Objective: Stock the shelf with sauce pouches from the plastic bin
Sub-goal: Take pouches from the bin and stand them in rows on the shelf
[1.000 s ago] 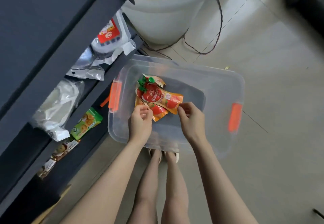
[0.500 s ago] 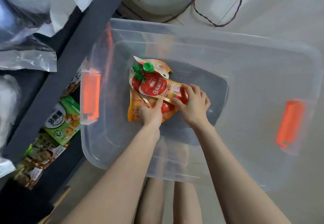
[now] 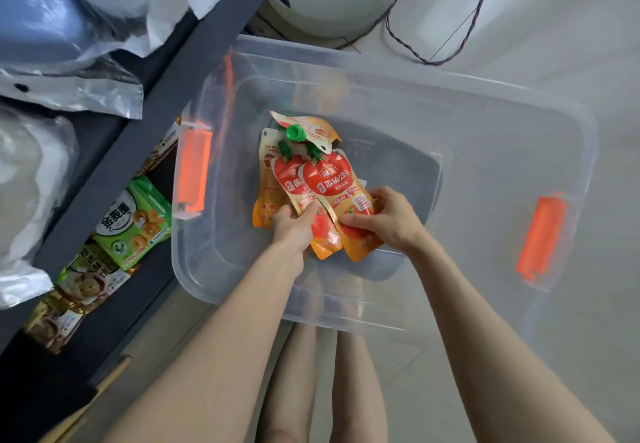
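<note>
Both hands down inside the clear plastic bin (image 3: 485,85), working a small fan of sauce pouches.

Right hand (image 3: 389,222): thumb (image 3: 349,223) curled onto the printed face of the front pouch (image 3: 332,182), fingers wrapped round its right edge, so a firm pinch low on the pack. The pouch's red label and green cap run away from the fingertips, toward the far wall of the bin.

Left hand (image 3: 294,226): fingers (image 3: 287,212) bent over the lower ends of the second pouch (image 3: 289,179) and the orange pouch (image 3: 266,182) just left of it. It is gripping, though how many packs it actually has I cannot tell. The two hands sit close, with the pouch bottoms poking out below the knuckles.

Beyond the fingertips, one more pouch (image 3: 311,127) lies across the others (its big green cap faces up).

Left of the left hand, past the bin's orange handle (image 3: 192,172), is the dark shelf (image 3: 194,71) with green snack packets (image 3: 138,220) on a lower level and silvery bags higher up.
</note>
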